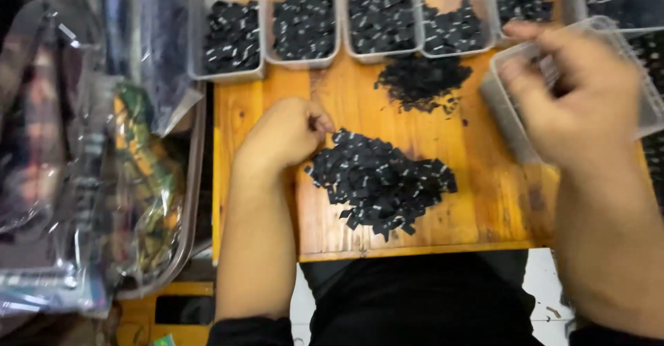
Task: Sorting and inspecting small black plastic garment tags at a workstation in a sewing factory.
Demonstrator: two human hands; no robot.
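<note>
A big heap of small black flat pieces (pixel 382 183) lies in the middle of a wooden board (pixel 484 201). My left hand (pixel 282 137) rests at the heap's left edge, fingers curled and pinched together at the nearest pieces; what it pinches is too small to tell. My right hand (pixel 577 94) is raised at the right and grips a clear plastic tub (pixel 643 90), tilted over the board's right edge. A second, smaller pile of black pieces (pixel 422 82) lies farther back on the board.
Several clear tubs filled with black pieces (pixel 304 22) line the board's far edge. At the left, a tray (pixel 188 201) holds crinkled plastic bags (pixel 83 166). A dark garment (pixel 415 297) lies just below the board's near edge.
</note>
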